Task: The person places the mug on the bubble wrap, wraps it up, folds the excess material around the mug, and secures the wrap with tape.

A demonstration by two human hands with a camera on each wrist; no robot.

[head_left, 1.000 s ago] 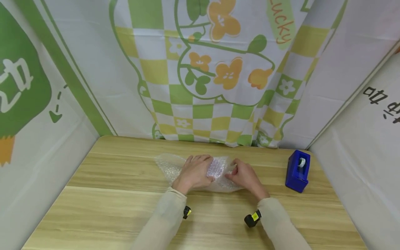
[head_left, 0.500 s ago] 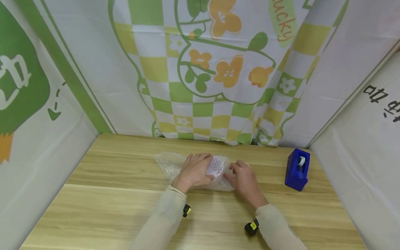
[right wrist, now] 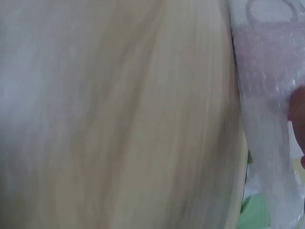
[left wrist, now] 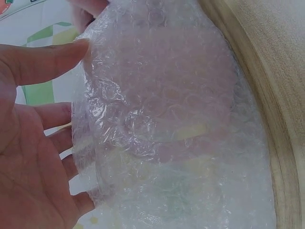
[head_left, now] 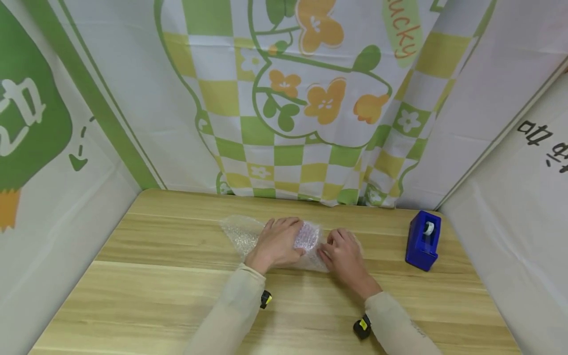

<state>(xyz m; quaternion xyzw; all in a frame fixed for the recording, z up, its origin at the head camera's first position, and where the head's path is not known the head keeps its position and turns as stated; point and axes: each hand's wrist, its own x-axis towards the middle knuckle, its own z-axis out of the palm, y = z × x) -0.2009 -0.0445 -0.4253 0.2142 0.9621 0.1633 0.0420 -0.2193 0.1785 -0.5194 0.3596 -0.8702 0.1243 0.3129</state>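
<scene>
A bundle of clear bubble wrap point(head_left: 241, 237) lies on the table with a pinkish thing inside, blurred by the bubbles. My left hand point(head_left: 276, 244) holds it across the middle, thumb on the near side and fingers over the far side. In the left wrist view, that hand point(left wrist: 28, 124) spans the edge of the wrap point(left wrist: 167, 90). At the right end of the bundle, my right hand point(head_left: 348, 256) pinches the loose wrap with curled fingers. The right wrist view shows the wrap point(right wrist: 267, 62) over a pink block and a ring-like outline, with a fingertip at the frame's edge.
A blue tape dispenser point(head_left: 423, 241) with a small roll of tape stands at the right of the wooden table point(head_left: 155, 291). A patterned curtain point(head_left: 288, 162) hangs just behind the back edge, and printed white panels flank both sides.
The right end of the wrap has drawn in toward the left. My right hand's fingers have shifted and curled closer against the bundle; the left hand has stayed in place.
</scene>
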